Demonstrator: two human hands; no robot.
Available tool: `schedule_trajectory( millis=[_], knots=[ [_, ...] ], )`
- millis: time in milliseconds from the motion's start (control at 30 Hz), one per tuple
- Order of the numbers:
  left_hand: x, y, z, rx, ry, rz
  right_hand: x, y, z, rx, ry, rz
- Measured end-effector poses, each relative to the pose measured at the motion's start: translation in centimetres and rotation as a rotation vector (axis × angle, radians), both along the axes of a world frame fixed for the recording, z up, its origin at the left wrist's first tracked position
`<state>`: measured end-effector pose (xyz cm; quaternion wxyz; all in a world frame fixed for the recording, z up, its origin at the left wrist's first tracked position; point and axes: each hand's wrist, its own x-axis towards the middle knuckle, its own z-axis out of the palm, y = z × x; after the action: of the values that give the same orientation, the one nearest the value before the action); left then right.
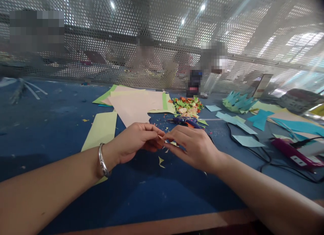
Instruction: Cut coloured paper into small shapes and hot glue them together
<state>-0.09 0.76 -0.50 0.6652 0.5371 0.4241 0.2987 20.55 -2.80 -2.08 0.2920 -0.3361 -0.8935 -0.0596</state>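
My left hand [141, 140], with a silver bangle at the wrist, is closed in a pinch on a small piece of pale pink paper [161, 137]. From the other side, the fingertips of my right hand [191, 145] press together on the same piece, whose shape is mostly hidden by the fingers. Just beyond the right hand lies a dark blue tool with an orange part [187, 122], which looks like a glue gun. Small paper scraps [161, 160] are scattered below and around the fingers.
Pink and green paper sheets [134, 103] and a yellow-green strip [101, 128] lie left. Behind the hands is a pile of coloured paper bits [188, 106]. Rightward are a spiky light blue paper piece [238, 102], blue cut papers [248, 140], black cable and a purple power strip [295, 155].
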Motion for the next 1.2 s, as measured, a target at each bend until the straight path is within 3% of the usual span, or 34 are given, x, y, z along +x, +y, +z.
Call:
schedule_trajectory(
  millis=[367,700,900,1200],
  knots=[
    [0.15,-0.25,0.03,0.015,0.051,-0.021,-0.1,0.0,-0.01,0.021,-0.002,-0.001],
    [0.01,0.33,-0.46,-0.018,-0.077,-0.056,0.09,-0.12,-0.15,-0.001,0.026,-0.022],
    [0.1,0.36,-0.51,-0.033,-0.121,0.01,0.11,-0.28,-0.03,-0.008,0.069,-0.009],
    [-0.06,0.28,-0.43,-0.078,-0.228,0.003,0.1,-0.27,0.03,0.07,0.081,-0.076]
  ],
)
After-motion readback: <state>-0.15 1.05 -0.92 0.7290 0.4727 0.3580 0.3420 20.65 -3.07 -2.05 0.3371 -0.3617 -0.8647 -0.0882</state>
